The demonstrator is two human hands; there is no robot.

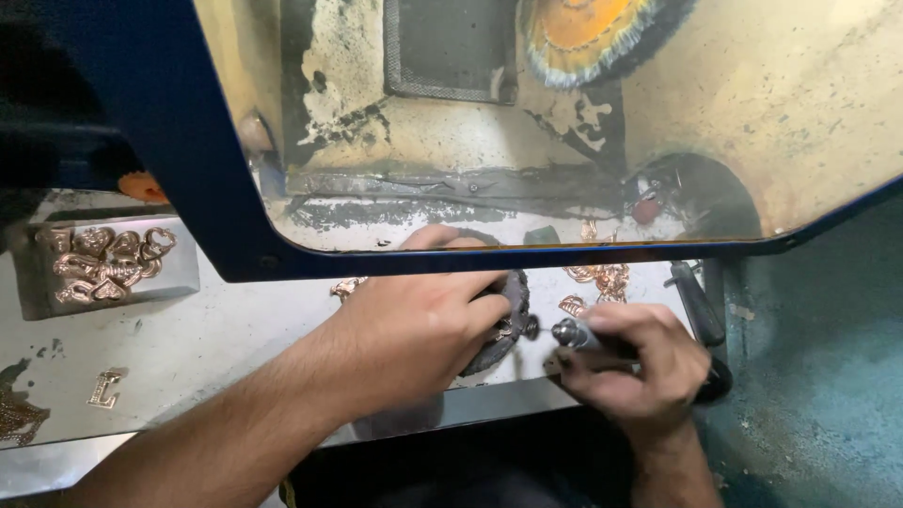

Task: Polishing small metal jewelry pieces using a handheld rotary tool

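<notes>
Head view shows 2 bare hands worked close together at the near edge of a steel bench [216, 329], under the lower rim of a blue-framed shield [202, 179]. The left hand [414, 329] is closed over a dark round wheel [503, 325], which is gripped from above with the fingers curled around its rim; the wheel is stood on the bench just in front of the shield's edge. The right hand [640, 362] is wrapped tightly around a slim metal-tipped tool [574, 334], whose tip is pointed left and is seen touching or almost touching the hub of the wheel. Little room is left between the 2 hands. Behind them, copper-coloured pieces [602, 277] are scattered on the bench, partly seen through the shield. To the right, a black handle [696, 301] is laid near the bench's right edge, just beside the right hand. Far to the left, well apart from the hands, a tray [183, 273] is filled with heart-shaped copper pieces, and a letter-shaped piece [103, 388] is laid alone on bare steel. Open bench surface is seen between the tray and the left forearm. An orange buffing wheel [588, 28] is seen behind the shield.
</notes>
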